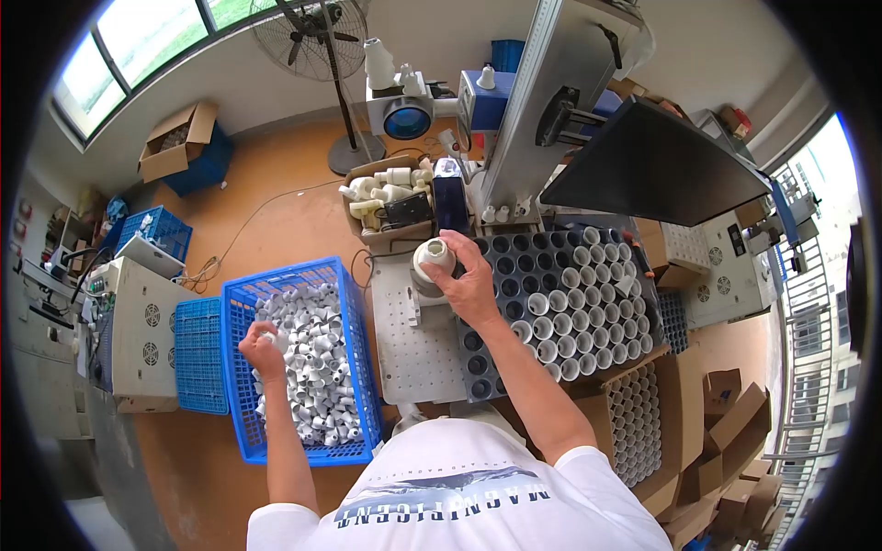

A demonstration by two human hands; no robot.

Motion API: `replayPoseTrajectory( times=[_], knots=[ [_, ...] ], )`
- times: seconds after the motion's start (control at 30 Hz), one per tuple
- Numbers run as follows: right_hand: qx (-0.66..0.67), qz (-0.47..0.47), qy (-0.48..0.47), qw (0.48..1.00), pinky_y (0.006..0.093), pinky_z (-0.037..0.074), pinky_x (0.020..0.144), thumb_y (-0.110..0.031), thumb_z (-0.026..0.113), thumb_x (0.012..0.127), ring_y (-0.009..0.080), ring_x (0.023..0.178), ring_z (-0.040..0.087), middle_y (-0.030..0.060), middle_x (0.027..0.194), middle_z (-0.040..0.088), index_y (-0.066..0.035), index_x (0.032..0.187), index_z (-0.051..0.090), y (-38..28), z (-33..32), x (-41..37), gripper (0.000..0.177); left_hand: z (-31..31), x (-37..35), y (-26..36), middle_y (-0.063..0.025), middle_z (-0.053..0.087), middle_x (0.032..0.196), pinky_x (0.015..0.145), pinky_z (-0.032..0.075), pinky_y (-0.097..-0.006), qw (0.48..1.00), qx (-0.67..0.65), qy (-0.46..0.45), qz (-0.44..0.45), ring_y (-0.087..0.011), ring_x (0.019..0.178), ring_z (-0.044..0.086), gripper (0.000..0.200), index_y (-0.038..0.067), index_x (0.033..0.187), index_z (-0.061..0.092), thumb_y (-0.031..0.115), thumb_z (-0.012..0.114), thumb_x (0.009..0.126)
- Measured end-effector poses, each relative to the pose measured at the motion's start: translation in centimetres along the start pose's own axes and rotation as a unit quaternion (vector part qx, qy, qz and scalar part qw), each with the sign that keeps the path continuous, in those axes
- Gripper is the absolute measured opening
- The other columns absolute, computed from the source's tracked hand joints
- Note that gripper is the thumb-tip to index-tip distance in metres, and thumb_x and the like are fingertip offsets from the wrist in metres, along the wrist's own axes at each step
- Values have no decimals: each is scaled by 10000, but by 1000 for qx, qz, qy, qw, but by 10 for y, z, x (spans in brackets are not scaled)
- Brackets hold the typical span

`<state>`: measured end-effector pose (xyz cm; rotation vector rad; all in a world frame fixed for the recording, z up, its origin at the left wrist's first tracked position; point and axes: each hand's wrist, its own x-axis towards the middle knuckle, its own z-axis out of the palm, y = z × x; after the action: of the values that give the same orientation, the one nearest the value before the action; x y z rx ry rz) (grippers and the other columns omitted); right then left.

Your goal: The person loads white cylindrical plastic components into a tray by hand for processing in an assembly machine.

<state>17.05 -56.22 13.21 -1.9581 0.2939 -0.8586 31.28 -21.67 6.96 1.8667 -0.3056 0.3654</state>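
My right hand [466, 277] has its thumb and fingers around a white cup-shaped part [434, 254], which stands on a fixture on the perforated metal plate [395, 340]. Over the blue crate [241, 367], my left hand [264, 350] is closed on a small white part, mostly hidden by the fingers. Many loose white parts [317, 367] fill the crate. To the right of the plate, a black tray [480, 365] holds rows of white cups [570, 321] in its round holes, with some holes unfilled at its left and upper side.
A laser head [406, 119] hangs beyond the plate, beside a metal column [522, 101]. A monitor [657, 165] juts out at the upper right. Behind the plate is a cardboard box of fittings [390, 197]. Another box with cups [634, 422] stands at the lower right.
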Motion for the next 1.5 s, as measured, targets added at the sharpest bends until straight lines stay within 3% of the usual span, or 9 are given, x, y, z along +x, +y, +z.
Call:
replayPoseTrajectory(
  times=[0.13,0.23,0.4,0.7,1.0,1.17,1.23,1.33,1.5],
  knots=[
    [-6,6,11,1000,370,430,981,-270,783,757,300,1145,535,142,1217,581,-24,1091,614,1,2,-5,448,-74,-68,-89,-133,631,764,782,464,-343,970,154,89,-165,-247,739,594,251,-53,760,604,-60,368,673],
    [-15,-8,23,1000,380,422,991,-294,771,770,318,1152,528,157,1235,565,-30,1130,591,6,4,-8,481,-98,-123,-156,-150,627,743,767,462,-355,966,218,71,-121,-263,728,593,213,-49,729,600,-10,393,698],
    [2,-11,42,999,387,418,992,-350,695,825,348,1164,522,175,1229,557,-35,1166,566,23,-29,-24,482,-37,-157,-130,-120,597,786,784,431,-355,962,151,41,-225,-237,772,555,205,-34,752,589,18,390,747],
    [-322,137,119,929,441,443,926,-214,653,804,356,1107,545,175,1183,586,-42,1143,580,217,-232,-11,388,20,-182,-83,-81,562,806,785,409,-307,974,28,-49,-218,-178,774,513,208,-18,806,547,13,359,724],
    [-443,309,-64,839,475,416,976,-268,665,773,392,1155,512,204,1229,565,-72,1293,493,277,-286,55,582,43,-195,-26,-84,606,769,757,444,-283,972,32,-101,-210,-166,745,557,260,-40,757,594,-22,348,675],
    [-507,236,-88,824,484,451,907,-242,638,762,402,1059,570,195,1090,636,-88,1211,538,283,-291,61,486,41,-195,-5,-104,632,766,775,461,-278,967,52,-140,-207,-172,755,585,289,-57,756,618,-30,349,655],
    [-472,187,-35,861,472,468,869,-270,608,784,380,1012,598,195,1019,650,-73,1211,542,275,-299,61,475,43,-197,-5,-103,636,758,770,469,-279,969,39,-114,-215,-168,745,589,291,-62,757,618,-30,350,651],
    [-355,258,8,898,400,506,799,-282,595,798,332,868,644,165,915,663,-60,1237,560,225,-301,55,493,43,-193,-7,-94,637,751,774,474,-279,968,34,-132,-211,-163,746,589,303,-54,775,629,-35,352,653],
    [95,378,-32,920,247,512,616,-225,580,858,91,716,585,34,821,593,-41,1177,601,154,-251,-23,368,64,-176,0,-90,640,746,751,461,-269,965,-11,-138,-223,-172,735,589,295,-39,776,630,-34,357,663]
  ],
)
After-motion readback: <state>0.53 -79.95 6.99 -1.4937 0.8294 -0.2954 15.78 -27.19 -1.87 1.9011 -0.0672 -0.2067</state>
